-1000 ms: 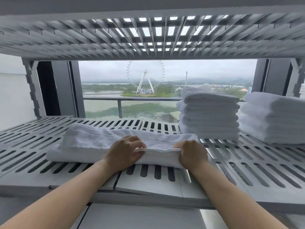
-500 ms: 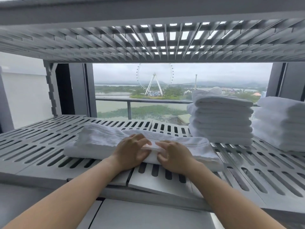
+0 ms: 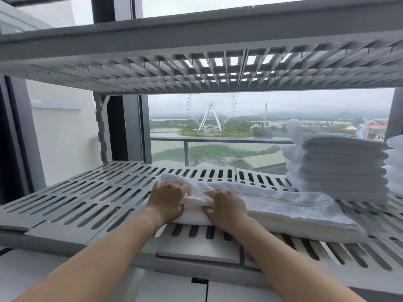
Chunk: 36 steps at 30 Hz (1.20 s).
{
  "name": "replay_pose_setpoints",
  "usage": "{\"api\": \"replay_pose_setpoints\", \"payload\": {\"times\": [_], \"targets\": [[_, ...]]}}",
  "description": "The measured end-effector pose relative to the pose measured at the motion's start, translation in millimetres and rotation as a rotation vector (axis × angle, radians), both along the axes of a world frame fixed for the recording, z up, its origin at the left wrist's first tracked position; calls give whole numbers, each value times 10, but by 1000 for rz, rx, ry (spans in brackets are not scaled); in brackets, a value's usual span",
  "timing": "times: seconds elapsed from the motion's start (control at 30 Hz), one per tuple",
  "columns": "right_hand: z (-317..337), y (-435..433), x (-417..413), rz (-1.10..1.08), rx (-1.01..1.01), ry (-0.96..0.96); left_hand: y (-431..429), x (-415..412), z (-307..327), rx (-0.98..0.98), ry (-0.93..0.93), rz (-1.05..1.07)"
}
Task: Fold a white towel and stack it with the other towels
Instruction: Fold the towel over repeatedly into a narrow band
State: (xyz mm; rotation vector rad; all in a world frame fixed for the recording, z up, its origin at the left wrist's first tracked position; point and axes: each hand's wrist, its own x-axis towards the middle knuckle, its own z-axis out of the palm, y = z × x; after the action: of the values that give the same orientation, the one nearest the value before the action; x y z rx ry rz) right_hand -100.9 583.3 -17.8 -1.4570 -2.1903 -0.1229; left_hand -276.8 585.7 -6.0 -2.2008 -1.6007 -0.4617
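The long white terry towel [image 3: 272, 208] lies on the grey slatted plastic shelf [image 3: 87, 197], already folded lengthwise into a narrow band that runs from the centre out toward 3 o'clock; the crosswise folds are, by my judgement, not yet done, and the stacking is not begun. The left hand [image 3: 168, 202] rests on the band's left end at about 6 o'clock of the shelf, fingers curled down over the cloth and pinching its layered edge; the right hand [image 3: 224, 208] sits just beside it, almost touching, fingers clenched on the same near edge. What is left, as I judge it: bring the ends together, flatten, then carry the bundle to the pile.

The shelf is the only holder in view; at 3 o'clock it bears a neat stack of folded white towels [image 3: 340, 168], just behind the far end of the band, and the edge of a second white pile [image 3: 395, 162] shows at the right border; the shelf's left half toward 9 o'clock bears nothing that I can see.
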Motion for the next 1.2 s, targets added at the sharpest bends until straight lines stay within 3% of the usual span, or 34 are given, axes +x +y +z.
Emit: {"api": "replay_pose_setpoints", "payload": {"times": [0.27, 0.53, 0.73, 0.9, 1.03, 1.2], "targets": [[-24, 29, -418, 33, 80, 5, 4, -404, 106, 147, -18, -251], [-54, -62, -455, 120, 64, -149, -44, -601, -60, -86, 46, -257], [-91, -147, -454, 129, 14, -101, 43, -645, 4, -224, -212, -345], [134, 26, -414, 49, -109, 235, 188, -602, 61, -105, -323, -298], [246, 293, -399, -78, -112, 147, 337, -674, 105, -126, -358, -336], [113, 443, -509, -72, -268, 8, 423, -679, 169, -454, -203, -357]]}}
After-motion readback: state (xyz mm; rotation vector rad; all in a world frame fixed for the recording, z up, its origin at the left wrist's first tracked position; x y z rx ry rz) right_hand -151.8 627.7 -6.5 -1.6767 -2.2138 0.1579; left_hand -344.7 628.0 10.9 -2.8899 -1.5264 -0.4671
